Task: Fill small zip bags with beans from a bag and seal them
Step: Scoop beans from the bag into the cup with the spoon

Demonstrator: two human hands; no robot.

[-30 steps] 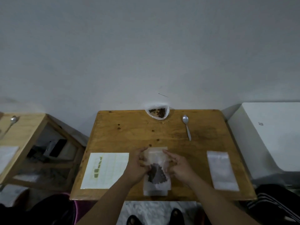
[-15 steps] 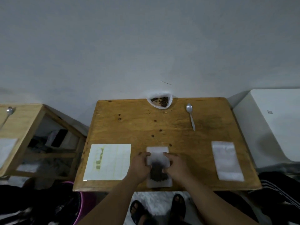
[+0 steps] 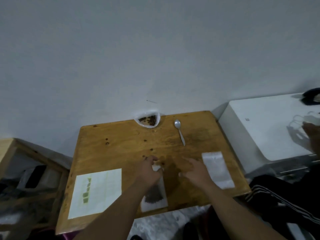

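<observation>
On the wooden worktop (image 3: pixel 121 144), the left hand (image 3: pixel 149 172) is curled down onto the top of a small zip bag (image 3: pixel 154 199) holding dark beans, near the front edge. The right hand (image 3: pixel 195 170) hovers beside it, fingers spread and empty, next to a flat empty zip bag (image 3: pixel 217 168). The open bean bag (image 3: pixel 148 120) and a spoon (image 3: pixel 179 131) lie at the back. A label sheet (image 3: pixel 97 191) lies left; its print is unreadable.
</observation>
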